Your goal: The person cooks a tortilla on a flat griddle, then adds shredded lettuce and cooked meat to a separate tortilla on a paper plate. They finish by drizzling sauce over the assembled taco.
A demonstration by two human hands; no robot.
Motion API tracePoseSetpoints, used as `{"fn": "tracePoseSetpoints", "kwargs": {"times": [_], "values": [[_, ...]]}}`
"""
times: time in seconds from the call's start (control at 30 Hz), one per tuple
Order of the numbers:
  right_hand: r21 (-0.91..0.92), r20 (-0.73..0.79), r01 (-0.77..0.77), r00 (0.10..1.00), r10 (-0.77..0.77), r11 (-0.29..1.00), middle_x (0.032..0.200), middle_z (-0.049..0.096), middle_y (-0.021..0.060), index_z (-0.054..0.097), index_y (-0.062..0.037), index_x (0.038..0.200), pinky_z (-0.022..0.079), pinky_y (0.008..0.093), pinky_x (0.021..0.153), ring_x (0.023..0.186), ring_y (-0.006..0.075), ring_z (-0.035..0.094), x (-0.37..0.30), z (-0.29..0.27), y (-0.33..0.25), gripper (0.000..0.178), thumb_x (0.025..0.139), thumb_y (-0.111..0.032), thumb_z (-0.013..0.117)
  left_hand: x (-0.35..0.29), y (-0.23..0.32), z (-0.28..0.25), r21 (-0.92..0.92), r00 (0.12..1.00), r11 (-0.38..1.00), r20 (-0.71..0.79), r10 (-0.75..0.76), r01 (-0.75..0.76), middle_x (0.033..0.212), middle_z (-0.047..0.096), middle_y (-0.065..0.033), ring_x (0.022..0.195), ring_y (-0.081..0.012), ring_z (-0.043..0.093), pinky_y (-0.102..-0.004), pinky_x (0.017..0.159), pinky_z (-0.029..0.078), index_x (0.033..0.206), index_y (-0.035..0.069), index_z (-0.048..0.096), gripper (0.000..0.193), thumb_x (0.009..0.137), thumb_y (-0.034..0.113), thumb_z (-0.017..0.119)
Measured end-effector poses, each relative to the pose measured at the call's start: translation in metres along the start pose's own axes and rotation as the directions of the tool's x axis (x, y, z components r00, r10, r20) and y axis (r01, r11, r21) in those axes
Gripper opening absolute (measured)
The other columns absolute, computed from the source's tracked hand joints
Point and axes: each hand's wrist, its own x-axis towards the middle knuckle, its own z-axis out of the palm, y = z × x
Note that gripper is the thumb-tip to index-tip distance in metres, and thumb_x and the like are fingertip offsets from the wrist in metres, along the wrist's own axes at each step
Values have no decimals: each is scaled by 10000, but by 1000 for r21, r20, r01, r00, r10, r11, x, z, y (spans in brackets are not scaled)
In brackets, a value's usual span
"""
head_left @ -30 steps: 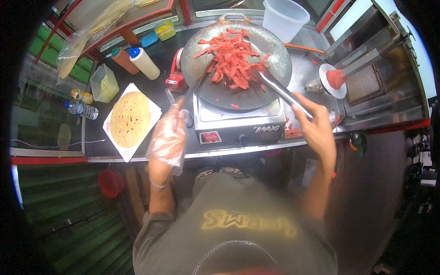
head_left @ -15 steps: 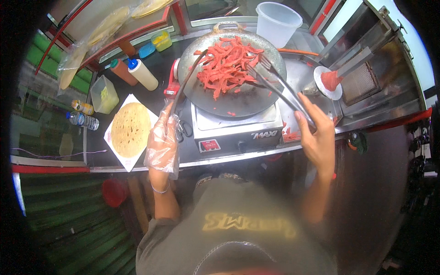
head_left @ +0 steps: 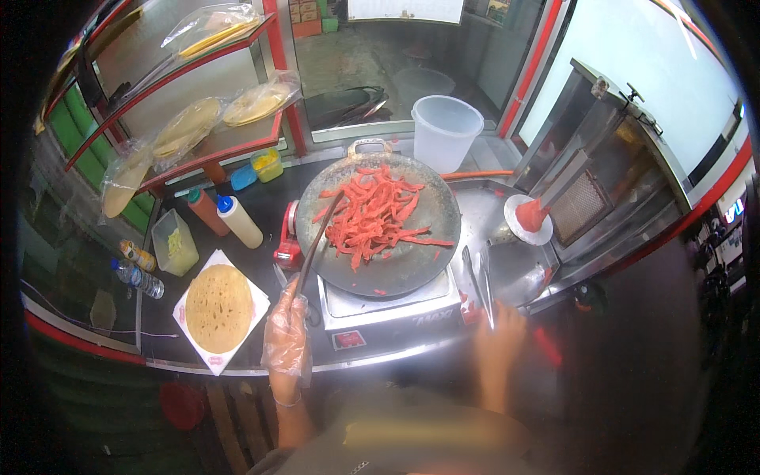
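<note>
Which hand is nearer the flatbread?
Left. The left hand is just right of the flatbread; the right hand is much farther right, past the stove, at the tongs.

White plastic bucket (head_left: 447, 136), blue-capped water bottle (head_left: 141, 279)

1. Between your hands, the front of the stove (head_left: 392, 331) carries short pale lettering (head_left: 434, 318) nearer your right hand (head_left: 500, 336) and a red label (head_left: 348, 340) nearer your left hand (head_left: 286, 332).
2. Left of your left hand, the white paper (head_left: 259, 304) bears small red print (head_left: 214, 360), too tiny to read.
3. Below your hands, your shirt's yellow lettering (head_left: 419, 433) is blurred.
</note>
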Motion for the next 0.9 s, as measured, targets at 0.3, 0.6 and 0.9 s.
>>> {"fn": "tracePoseSetpoints", "kwargs": {"times": [0.3,0.6,0.9], "values": [[821,-475,412,877,-71,-395,1426,659,238,423,-28,1617,438,574,1148,1338,440,607,2,-96,-87,766,982,-349,708,6,2,2,-54,998,997,15,-54,55,877,517,70,753,-33,430,-221,650,378,1555,60,587,448,1156,259,547],[669,-260,43,949,-179,-742,1435,632,250,421,-33,1608,455,568,1136,1331,431,602,-6,-130,-129,711,1019,-361,646,-7,-4,-8,-198,999,980,38,18,-10,885,494,47,791,-56,436,-241,681,381,1549,16,589,489,1161,303,504],[590,-224,-5,960,-170,-807,1445,605,262,418,-39,1600,471,562,1124,1324,422,597,-7,-125,-139,661,1055,-374,584,-11,4,-14,-90,998,994,26,-66,68,892,465,53,806,-52,420,-235,678,346,1534,8,600,498,1162,327,505]]}}
